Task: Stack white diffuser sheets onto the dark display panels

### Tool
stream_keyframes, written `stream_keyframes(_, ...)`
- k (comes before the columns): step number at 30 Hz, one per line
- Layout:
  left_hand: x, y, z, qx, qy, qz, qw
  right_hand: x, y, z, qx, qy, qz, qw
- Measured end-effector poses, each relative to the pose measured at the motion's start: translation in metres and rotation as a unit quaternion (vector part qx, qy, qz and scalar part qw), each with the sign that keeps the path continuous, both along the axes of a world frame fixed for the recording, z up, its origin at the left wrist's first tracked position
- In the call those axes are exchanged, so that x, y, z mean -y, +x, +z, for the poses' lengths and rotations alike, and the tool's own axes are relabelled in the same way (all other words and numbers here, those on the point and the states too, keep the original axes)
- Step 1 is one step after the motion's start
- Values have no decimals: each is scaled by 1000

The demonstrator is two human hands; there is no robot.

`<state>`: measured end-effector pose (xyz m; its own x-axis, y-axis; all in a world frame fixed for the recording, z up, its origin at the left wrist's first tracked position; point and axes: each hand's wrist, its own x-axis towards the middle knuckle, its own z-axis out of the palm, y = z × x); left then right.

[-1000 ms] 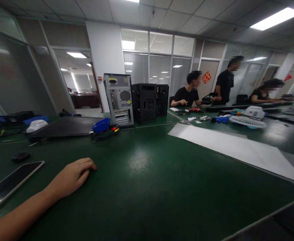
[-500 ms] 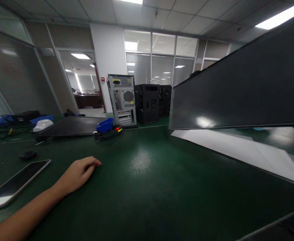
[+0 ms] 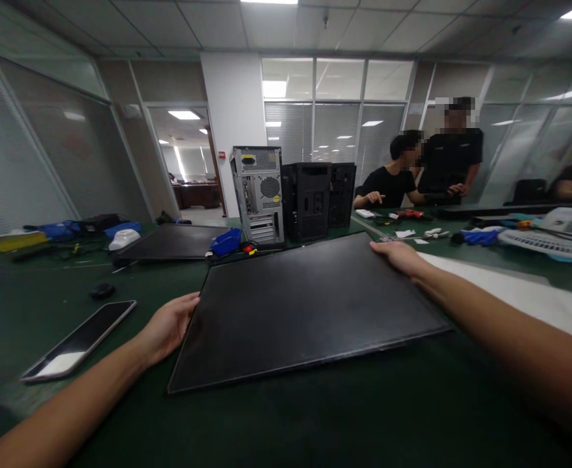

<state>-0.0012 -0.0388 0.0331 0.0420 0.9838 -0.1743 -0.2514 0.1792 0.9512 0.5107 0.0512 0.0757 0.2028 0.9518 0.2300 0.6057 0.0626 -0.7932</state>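
Note:
A flat black monitor panel [image 3: 296, 312] spans the space between my hands, its dark face toward me and its near edge low over the green table [image 3: 315, 422]. My left hand [image 3: 171, 325] is closed on its left edge, fingers partly hidden behind it. At the upper right edge, my right hand [image 3: 400, 257] grips the panel with the thumb near the corner. Whether the panel touches the table cannot be made out. Left of my left arm lies a phone [image 3: 84, 341], with a small black object [image 3: 102, 291] just beyond it.
Behind the panel stand a silver computer tower [image 3: 259, 195] and black towers [image 3: 310, 201]. A second dark panel [image 3: 173, 242] lies at left beside a blue bin [image 3: 226, 241]. White sheets [image 3: 520, 292] lie at right. Two people in black shirts [image 3: 388, 185] are across the table.
The panel has swung from upright at the right down to the middle, in front of me. My left hand has gone from resting on the table to gripping its edge; my right hand now shows.

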Motion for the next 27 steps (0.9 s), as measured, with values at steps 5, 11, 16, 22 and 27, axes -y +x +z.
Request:
stream_keyframes(5, -6, -3, -3, -86, -19, 58, 994, -13, -8, -51, 45, -87, 34, 995)
stream_keyframes(11, -7, 1, -3, -128, -74, 122, 982, -21, 55, -55, 212, -46, 8, 976)
stream_keyframes(16, -14, -2, -11, -176, -59, 134, 973, -22, 116, -89, 414, -71, -12, 907)
stream_keyframes(22, -28, -7, -19, -241, -63, 138, 959, -21, 128, -89, 427, -152, -10, 891)
stream_keyframes(27, -30, 5, -11, -287, -60, 154, 943, -11, 105, -75, 475, -146, -16, 868)
